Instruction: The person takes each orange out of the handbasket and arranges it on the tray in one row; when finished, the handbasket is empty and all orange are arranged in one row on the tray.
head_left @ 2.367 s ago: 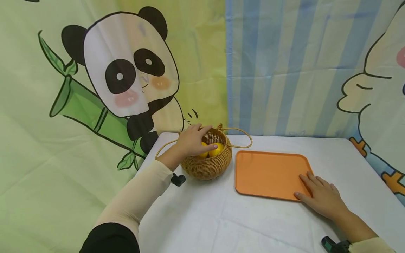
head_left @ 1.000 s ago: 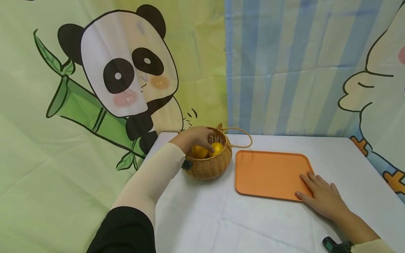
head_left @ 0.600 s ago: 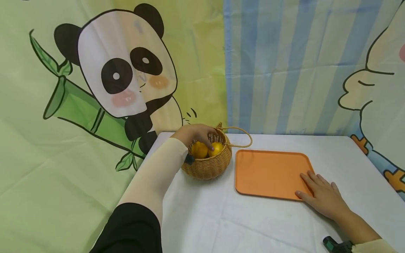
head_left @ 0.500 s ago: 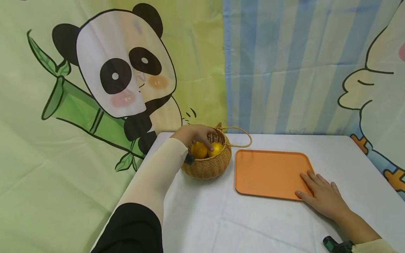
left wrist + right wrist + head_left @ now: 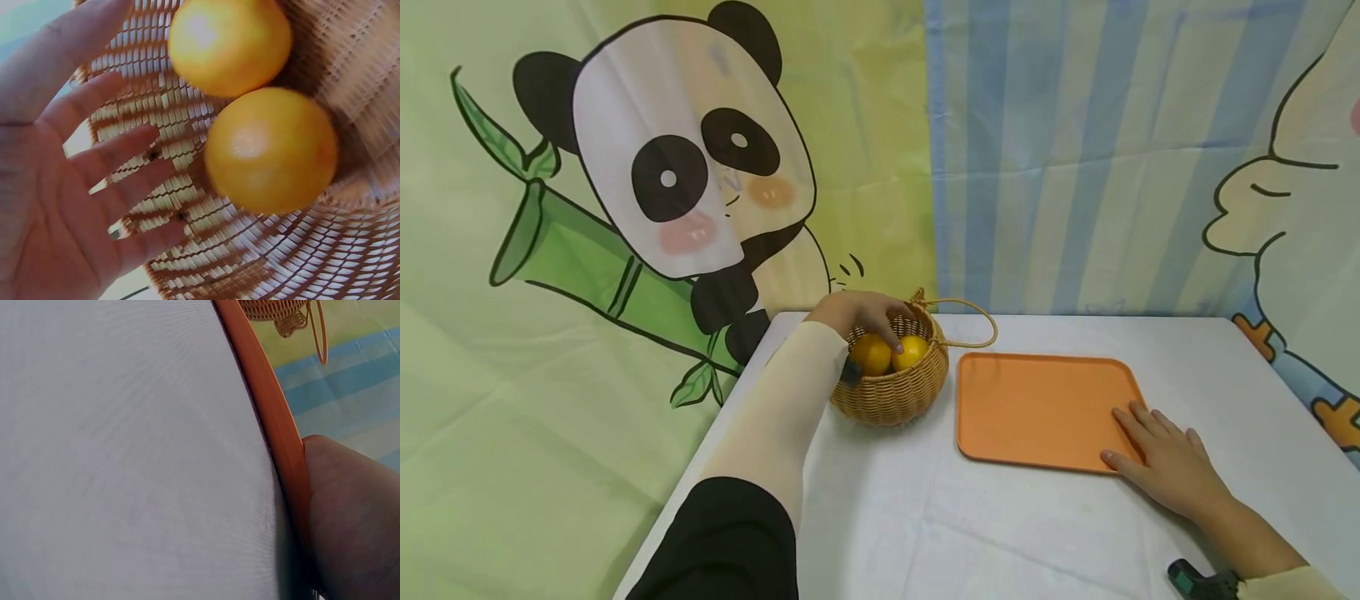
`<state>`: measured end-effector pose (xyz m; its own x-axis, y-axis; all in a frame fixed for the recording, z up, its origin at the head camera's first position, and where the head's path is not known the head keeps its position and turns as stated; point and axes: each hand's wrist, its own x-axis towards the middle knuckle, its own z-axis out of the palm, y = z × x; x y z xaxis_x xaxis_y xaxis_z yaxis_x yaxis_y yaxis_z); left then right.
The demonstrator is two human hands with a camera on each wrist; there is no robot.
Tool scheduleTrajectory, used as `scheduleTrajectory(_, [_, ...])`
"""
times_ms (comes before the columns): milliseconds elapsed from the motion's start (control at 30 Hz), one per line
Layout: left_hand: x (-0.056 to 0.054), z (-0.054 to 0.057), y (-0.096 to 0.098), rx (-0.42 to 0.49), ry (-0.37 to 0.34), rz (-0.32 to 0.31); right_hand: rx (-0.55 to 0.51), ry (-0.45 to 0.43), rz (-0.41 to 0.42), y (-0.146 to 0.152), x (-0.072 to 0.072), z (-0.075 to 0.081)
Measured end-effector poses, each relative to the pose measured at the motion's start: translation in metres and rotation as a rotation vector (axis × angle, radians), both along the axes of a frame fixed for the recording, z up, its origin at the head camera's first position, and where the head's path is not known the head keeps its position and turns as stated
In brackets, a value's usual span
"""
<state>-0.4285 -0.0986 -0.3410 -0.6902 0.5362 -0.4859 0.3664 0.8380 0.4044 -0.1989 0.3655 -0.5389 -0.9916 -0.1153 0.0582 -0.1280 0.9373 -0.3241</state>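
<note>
A round wicker basket (image 5: 887,404) at the back of the table holds two oranges, a left one (image 5: 872,356) and a right one (image 5: 912,352). My left hand (image 5: 859,312) reaches in over its far side, the thumb overlapping the right orange in the head view. From the left wrist, that hand's fingers (image 5: 112,150) appear spread and lightly bent along the wicker wall, with a gap between them and both oranges (image 5: 272,150). My right hand (image 5: 1172,471) rests flat on the right edge of an orange tray (image 5: 1037,408); its thumb (image 5: 356,512) lies against the rim.
One thin looped handle (image 5: 977,312) sticks out to the basket's right, towards the tray. White cloth covers the table (image 5: 970,533). Behind it hangs a printed curtain (image 5: 880,167) with a panda and stripes. A dark wrist device (image 5: 1198,581) sits at the right cuff.
My left hand has come down from above the basket into its opening, and the forearm has swung right. The right hand and the tray have stayed in place.
</note>
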Motion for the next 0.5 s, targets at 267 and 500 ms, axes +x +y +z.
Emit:
scheduleTrajectory(267, [-0.002,0.002,0.009,-0.001,-0.059,0.064,-0.001,0.001,-0.005,0.0,0.0,0.0])
scheduleTrajectory(500, [-0.006,-0.006,0.012,-0.012,-0.065,0.074,-0.005,0.006,0.001,-0.001,0.0,0.0])
